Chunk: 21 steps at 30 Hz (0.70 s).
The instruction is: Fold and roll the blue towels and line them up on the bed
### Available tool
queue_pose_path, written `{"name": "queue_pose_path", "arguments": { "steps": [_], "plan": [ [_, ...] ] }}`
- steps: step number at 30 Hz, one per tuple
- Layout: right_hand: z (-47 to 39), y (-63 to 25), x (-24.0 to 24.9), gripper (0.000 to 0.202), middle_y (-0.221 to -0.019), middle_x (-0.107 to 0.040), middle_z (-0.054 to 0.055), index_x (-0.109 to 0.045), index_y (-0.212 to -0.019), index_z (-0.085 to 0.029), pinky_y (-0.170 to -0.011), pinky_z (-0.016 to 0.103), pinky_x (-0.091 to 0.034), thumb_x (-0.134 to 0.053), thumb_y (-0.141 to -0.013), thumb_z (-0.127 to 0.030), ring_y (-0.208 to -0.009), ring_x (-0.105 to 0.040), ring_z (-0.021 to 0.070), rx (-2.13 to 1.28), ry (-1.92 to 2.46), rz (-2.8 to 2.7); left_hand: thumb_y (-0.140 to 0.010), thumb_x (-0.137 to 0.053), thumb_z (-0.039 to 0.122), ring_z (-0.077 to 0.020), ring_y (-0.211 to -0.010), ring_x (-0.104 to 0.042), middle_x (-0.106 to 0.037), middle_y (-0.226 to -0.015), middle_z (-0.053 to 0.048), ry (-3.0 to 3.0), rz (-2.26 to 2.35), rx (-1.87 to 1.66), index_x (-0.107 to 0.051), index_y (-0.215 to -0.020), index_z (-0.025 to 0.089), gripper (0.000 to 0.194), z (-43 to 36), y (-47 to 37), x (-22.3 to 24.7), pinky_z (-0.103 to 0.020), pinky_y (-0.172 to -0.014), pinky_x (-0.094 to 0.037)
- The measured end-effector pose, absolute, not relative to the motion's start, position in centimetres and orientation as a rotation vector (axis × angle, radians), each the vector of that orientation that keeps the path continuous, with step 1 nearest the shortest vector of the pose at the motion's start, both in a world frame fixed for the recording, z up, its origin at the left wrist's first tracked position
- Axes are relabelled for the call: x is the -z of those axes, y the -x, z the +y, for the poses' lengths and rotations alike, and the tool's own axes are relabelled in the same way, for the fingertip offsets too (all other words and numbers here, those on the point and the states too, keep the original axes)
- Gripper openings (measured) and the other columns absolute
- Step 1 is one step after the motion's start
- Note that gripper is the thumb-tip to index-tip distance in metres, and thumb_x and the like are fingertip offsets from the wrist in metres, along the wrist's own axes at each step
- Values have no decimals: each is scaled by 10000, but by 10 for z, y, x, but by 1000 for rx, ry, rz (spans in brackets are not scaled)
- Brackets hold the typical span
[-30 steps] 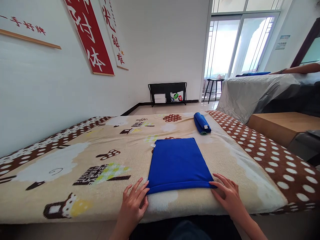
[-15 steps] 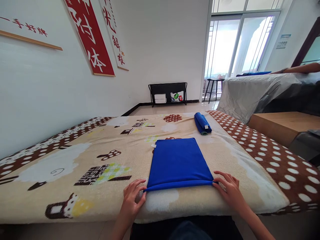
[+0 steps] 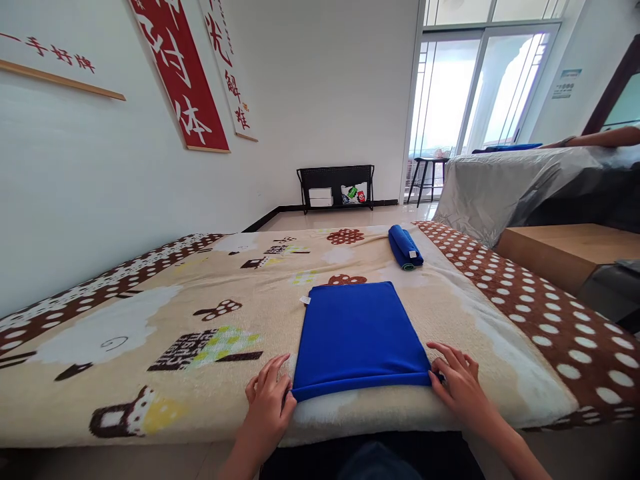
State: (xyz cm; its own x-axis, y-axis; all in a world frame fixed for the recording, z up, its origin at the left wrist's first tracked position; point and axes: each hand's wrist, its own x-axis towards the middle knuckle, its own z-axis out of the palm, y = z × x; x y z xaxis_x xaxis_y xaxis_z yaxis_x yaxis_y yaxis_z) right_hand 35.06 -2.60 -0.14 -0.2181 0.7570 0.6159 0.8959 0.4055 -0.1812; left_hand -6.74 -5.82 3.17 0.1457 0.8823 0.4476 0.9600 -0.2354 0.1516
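Observation:
A blue towel [image 3: 357, 333] lies flat on the patterned blanket [image 3: 240, 400], its near edge turned up in a narrow fold. At the near left corner my left hand [image 3: 270, 403] pinches the folded edge, fingers closed. The near right corner is pinched the same way by my right hand [image 3: 457, 380]. A white tag [image 3: 305, 300] sticks out on the towel's left side, close to its far corner. Beyond it, to the right, rests a rolled blue towel [image 3: 404, 247], also tagged and apart from the flat one.
The blanket has a brown dotted border [image 3: 565, 333]. To the right are a wooden box [image 3: 570, 243] and a plastic-covered surface [image 3: 510, 180], where another person's arm [image 3: 607, 138] rests beside something blue. A black rack [image 3: 336, 183] and a black stool [image 3: 430, 173] stand farther back.
The flat blue towel has slid a little toward me, its near edge now lower in view. Both hands keep their pinch at the near corners. The rolled towel has not moved.

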Motion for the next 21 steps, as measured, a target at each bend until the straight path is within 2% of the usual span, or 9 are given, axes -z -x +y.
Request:
{"name": "queue_pose_path", "arguments": {
  "steps": [3, 5, 9, 12, 17, 21],
  "plan": [
    [-30, -328, 8, 175, -1298, -625, 77, -641, -943, -233, -973, 490, -304, -466, -938, -233, -1150, -568, 283, 426, 1385, -1799, -841, -468, 134, -340, -1291, -475, -510, -1434, -139, 1903, -1825, 763, -587, -846, 207, 139, -62, 43, -24, -558, -977, -358],
    [-37, -307, 11, 234, -1278, -638, 87, -656, -1035, -239, -969, 482, -305, -447, -948, -179, -1100, -587, 268, 456, 1310, -1772, -835, -496, 77, -340, -1243, -521, -536, -1405, -165, 1780, -1734, 847, -612, -961, 197, 209, -66, 25, -19, -544, -975, -366],
    [-49, -262, 15, 327, -1141, -703, 48, -655, -1160, -250, -982, 415, -319, -415, -980, -118, -1051, -609, 208, 349, 1015, -1929, -864, -484, -11, -258, -1221, -579, -656, -1258, -126, 2058, -1294, 982, -637, -1079, 186, 329, -68, -15, -11, -426, -1006, -420],
    [-50, -246, 13, 359, -1150, -711, 33, -625, -1240, -225, -983, 379, -333, -390, -995, -108, -1063, -615, 186, 320, 912, -1998, -877, -450, -34, -195, -1221, -596, -704, -1179, -87, 2283, -1046, 1017, -626, -1169, 155, 390, -63, -34, -8, -346, -1049, -452],
    [-48, -284, 13, 448, -1318, -640, 43, -508, -1406, -217, -1013, 352, -333, -386, -990, -107, -1216, -576, 179, 426, 1033, -2159, -903, -439, 16, -188, -1273, -568, -670, -1279, -84, 2340, -1070, 973, -539, -1331, 150, 459, -58, -10, -3, -349, -1061, -474],
    [-50, -321, 20, 458, -1356, -613, 49, -473, -1436, -214, -1023, 370, -319, -487, -978, -202, -1265, -555, 208, 511, 1165, -2173, -926, -483, 100, -223, -1300, -546, -634, -1343, -92, 2282, -1238, 871, -478, -1403, 181, 484, -63, 29, 3, -413, -1086, -404]
  ]
}}
